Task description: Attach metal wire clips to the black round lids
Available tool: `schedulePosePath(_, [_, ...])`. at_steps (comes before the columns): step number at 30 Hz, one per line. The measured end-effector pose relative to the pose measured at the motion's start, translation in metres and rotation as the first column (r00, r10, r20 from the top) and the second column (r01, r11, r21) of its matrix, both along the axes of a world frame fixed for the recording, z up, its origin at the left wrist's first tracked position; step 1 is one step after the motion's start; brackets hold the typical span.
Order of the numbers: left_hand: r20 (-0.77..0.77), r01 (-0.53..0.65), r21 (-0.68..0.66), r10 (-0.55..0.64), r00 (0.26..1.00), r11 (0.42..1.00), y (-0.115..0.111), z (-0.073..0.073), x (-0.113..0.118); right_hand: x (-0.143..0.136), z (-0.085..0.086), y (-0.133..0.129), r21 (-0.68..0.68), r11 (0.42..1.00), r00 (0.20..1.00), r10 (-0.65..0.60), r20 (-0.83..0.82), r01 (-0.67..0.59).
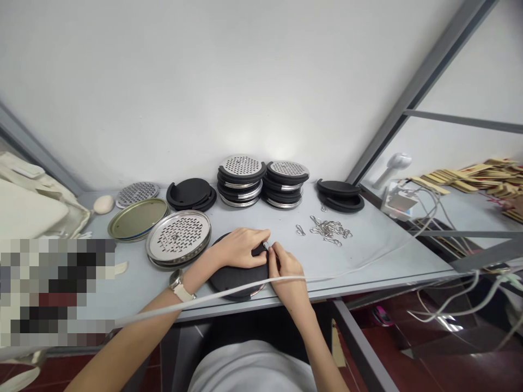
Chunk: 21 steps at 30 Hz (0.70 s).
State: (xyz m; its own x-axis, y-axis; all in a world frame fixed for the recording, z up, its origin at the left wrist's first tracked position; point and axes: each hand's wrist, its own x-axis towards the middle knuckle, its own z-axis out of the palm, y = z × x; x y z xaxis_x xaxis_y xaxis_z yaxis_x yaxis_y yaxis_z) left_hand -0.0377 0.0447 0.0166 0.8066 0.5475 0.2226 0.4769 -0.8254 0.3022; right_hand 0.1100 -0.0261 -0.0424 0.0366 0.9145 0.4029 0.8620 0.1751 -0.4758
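Note:
A round black disc [229,280] lies at the table's front edge, with a bit of shiny rim showing at its lower right. My left hand [241,247] rests across its top, fingers closed over the right side of its rim. At that same side my right hand [288,269] pinches a small metal piece [267,245], mostly hidden by the fingertips, against the disc. Loose metal clips [329,228] form a small pile beyond my right hand. Left of my left hand sits a stack of silver perforated discs [178,237].
Two stacks of black-rimmed perforated discs [242,182] [286,185] stand by the wall. More black discs lie at back left [191,193] and back right [341,196]. A gold-coloured lid [139,218] is at left. A white cable [339,275] crosses in front of my hands.

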Motion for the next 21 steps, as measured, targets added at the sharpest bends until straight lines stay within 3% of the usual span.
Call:
schedulePosePath(6, [-0.014,0.009,0.028,-0.008,1.000,1.000,0.0003,0.0004,0.0002,-0.0035,-0.0004,0.0001,0.012,0.998,0.998,-0.056,0.019,0.055])
schedulePosePath(21, [-0.084,0.020,0.111,-0.011,0.996,0.994,-0.0002,-0.0004,0.0004,-0.0019,0.0012,0.0012,-0.016,0.999,0.999,-0.036,0.027,0.037])
